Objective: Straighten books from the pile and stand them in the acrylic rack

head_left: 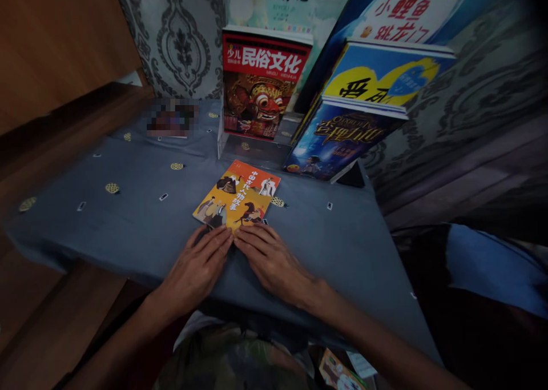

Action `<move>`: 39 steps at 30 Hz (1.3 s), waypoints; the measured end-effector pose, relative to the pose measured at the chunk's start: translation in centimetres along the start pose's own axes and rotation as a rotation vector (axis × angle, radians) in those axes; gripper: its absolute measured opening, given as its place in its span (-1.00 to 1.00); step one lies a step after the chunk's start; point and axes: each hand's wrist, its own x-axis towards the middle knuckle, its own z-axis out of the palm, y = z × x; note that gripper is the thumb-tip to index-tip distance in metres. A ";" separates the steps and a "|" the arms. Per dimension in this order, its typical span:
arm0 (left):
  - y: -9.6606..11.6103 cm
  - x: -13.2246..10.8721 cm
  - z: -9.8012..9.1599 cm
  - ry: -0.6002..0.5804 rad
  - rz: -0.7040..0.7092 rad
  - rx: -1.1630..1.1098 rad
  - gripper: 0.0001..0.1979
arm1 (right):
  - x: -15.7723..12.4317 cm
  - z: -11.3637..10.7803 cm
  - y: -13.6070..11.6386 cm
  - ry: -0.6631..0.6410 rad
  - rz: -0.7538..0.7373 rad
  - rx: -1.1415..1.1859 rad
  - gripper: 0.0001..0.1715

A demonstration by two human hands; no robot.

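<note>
An orange picture book (238, 196) lies flat on a table covered with a blue-grey patterned cloth (128, 218). My left hand (197, 264) rests flat on the cloth just below the book's near edge, fingers stretched out and touching that edge. My right hand (268, 258) lies flat beside it, fingers extended toward the same edge, fingertips meeting those of the left hand. Neither hand holds anything.
Behind the orange book, a red book with a mask cover (261, 87) stands upright in a clear stand. Blue and yellow books (346, 133) lean on a rack at the right, with more books behind. Wood surfaces lie left; a blue item (492, 264) is at right.
</note>
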 end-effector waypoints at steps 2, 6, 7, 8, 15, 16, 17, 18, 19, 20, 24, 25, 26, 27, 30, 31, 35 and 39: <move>-0.3 -0.1 -0.1 0.004 -0.014 0.002 -0.57 | 0.5 0.2 0.0 0.000 -0.003 -0.006 -0.55; -0.9 -0.5 -0.3 0.008 -0.049 0.011 -0.55 | 1.4 0.7 0.0 -0.006 -0.015 -0.009 -0.59; -1.0 -0.6 -0.4 0.004 -0.063 0.014 -0.55 | 1.6 0.8 0.0 -0.010 -0.018 -0.005 -0.60; -1.1 -0.7 -0.4 -0.001 -0.078 0.019 -0.55 | 1.8 1.0 0.0 -0.016 -0.019 -0.001 -0.61; -2.2 -1.2 -0.8 -0.010 -0.146 0.100 -0.60 | 3.6 1.7 0.0 -0.090 -0.003 -0.011 -0.61; -2.3 -1.2 -0.8 -0.008 -0.159 0.107 -0.59 | 3.9 1.7 0.0 -0.095 -0.015 -0.016 -0.62; -2.4 -1.2 -0.9 -0.004 -0.172 0.113 -0.59 | 4.2 1.8 0.0 -0.102 -0.027 -0.022 -0.62; -2.5 -1.2 -0.9 0.001 -0.183 0.117 -0.58 | 4.5 1.9 0.1 -0.109 -0.035 -0.027 -0.62; -2.7 -1.2 -0.8 0.006 -0.190 0.118 -0.58 | 4.8 1.9 0.1 -0.119 -0.037 -0.032 -0.62; -2.8 -1.3 -0.8 0.011 -0.195 0.118 -0.58 | 5.1 2.0 0.1 -0.132 -0.038 -0.036 -0.62; -3.3 -1.5 -0.4 0.053 -0.231 0.113 -0.58 | 6.3 2.0 0.3 -0.190 -0.045 -0.041 -0.60; -3.4 -1.6 -0.3 0.069 -0.243 0.106 -0.58 | 6.6 2.0 0.4 -0.205 -0.047 -0.038 -0.60; -3.5 -1.7 -0.2 0.083 -0.255 0.096 -0.58 | 6.8 2.0 0.5 -0.220 -0.048 -0.031 -0.60; -3.5 -1.7 -0.1 0.093 -0.266 0.083 -0.58 | 7.1 2.0 0.6 -0.232 -0.047 -0.019 -0.60; -3.6 -1.7 0.1 0.107 -0.290 0.052 -0.59 | 7.6 2.0 1.0 -0.241 -0.014 0.022 -0.60; -3.6 -1.7 0.1 0.112 -0.291 0.050 -0.60 | 7.8 2.0 1.1 -0.241 0.000 0.034 -0.60; -3.5 -1.7 0.2 0.126 -0.269 0.070 -0.62 | 8.1 2.2 1.6 -0.257 0.022 0.063 -0.60; -3.5 -1.7 0.4 0.125 -0.273 0.081 -0.60 | 8.3 2.3 1.9 -0.287 0.016 0.080 -0.56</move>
